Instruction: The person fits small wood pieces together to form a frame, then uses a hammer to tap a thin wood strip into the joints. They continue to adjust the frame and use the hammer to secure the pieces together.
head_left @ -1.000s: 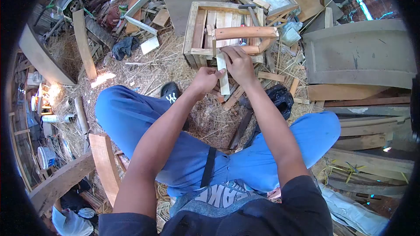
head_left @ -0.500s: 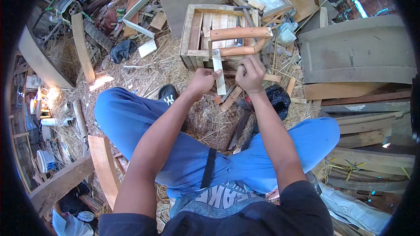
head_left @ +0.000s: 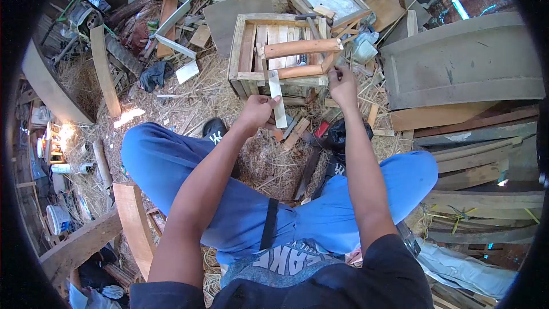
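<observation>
My left hand [head_left: 258, 111] pinches a thin pale strip [head_left: 277, 98], whose upper end meets the near left corner of a reddish wooden frame [head_left: 301, 48]. That frame rests on top of a slatted wooden crate [head_left: 234, 51]. My right hand [head_left: 342, 84] is raised at the frame's near right corner, fingers curled; whether it grips anything there is too small to tell. A hammer [head_left: 313, 27] lies across the crate's far right edge. Inside the crate, behind the frame, a dark object with a red part shows partly.
Curved wooden boards [head_left: 457, 63] are stacked on the right. A black plastic bag [head_left: 342, 137] lies below my right hand. Straw and wood scraps cover the ground. Another curved plank [head_left: 134, 223] stands beside my left knee, and a dark cloth [head_left: 155, 75] lies at upper left.
My right hand has moved away from the strip, up and right to the frame's corner. My left hand still holds the strip. The whole view has shifted slightly.
</observation>
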The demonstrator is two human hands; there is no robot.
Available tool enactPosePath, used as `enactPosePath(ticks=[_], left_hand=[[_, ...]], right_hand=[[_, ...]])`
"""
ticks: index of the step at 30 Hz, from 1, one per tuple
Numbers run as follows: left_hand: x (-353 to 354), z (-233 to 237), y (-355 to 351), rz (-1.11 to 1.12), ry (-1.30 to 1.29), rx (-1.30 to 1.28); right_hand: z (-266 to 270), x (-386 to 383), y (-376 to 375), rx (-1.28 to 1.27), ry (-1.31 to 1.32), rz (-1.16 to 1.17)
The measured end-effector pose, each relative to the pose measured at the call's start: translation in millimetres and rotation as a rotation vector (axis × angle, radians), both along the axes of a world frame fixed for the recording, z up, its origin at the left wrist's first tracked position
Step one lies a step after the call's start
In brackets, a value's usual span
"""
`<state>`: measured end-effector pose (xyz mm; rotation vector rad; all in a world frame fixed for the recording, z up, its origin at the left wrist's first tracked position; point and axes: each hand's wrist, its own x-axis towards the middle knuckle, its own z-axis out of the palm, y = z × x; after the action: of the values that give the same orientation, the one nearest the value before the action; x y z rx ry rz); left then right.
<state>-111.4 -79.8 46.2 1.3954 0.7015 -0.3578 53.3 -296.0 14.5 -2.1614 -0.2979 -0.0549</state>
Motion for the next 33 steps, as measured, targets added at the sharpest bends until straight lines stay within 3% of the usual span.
enactPosePath(ticks=[2, 6, 12, 17, 23, 27, 30, 33], left_hand=[[0.0, -3.7, 0.7, -0.005, 0.002, 0.022], [-0.8, -1.8, -0.9, -0.008, -0.008, 0.038], [-1.2, -1.2, -1.0, -0.002, -0.017, 0.012], [-0.6, -4.8, -0.3, -0.019, -0.021, 0.048], [1.4, -9.0, -0.8, -0.020, -0.005, 0.025], [0.4, -13.0, -0.7, -0.007, -0.035, 0.034], [-0.2, -10.8, -1.0, 0.001, -0.022, 0.001], [-0.4, -7.8, -2.1, 0.009, -0.026, 0.053]], right_hand=[[-7.4, 2.6, 0.1, -0.209, -0.189, 0.008], [4.2, -0.4, 5.5, -0.303, -0.107, 0.012], [18.5, -10.6, 13.5, -0.303, -0.005, -0.168], [23.6, -5.1, -2.6, -0.019, -0.060, -0.375], [49.8, -39.9, -43.8, 0.182, -0.085, -0.277], [87.2, -120.8, -59.4, 0.389, 0.313, -0.103], [59.0, -168.8, -78.8, 0.346, 0.306, -0.065], [40.9, -204.7, -76.5, 0.467, 0.357, -0.051]])
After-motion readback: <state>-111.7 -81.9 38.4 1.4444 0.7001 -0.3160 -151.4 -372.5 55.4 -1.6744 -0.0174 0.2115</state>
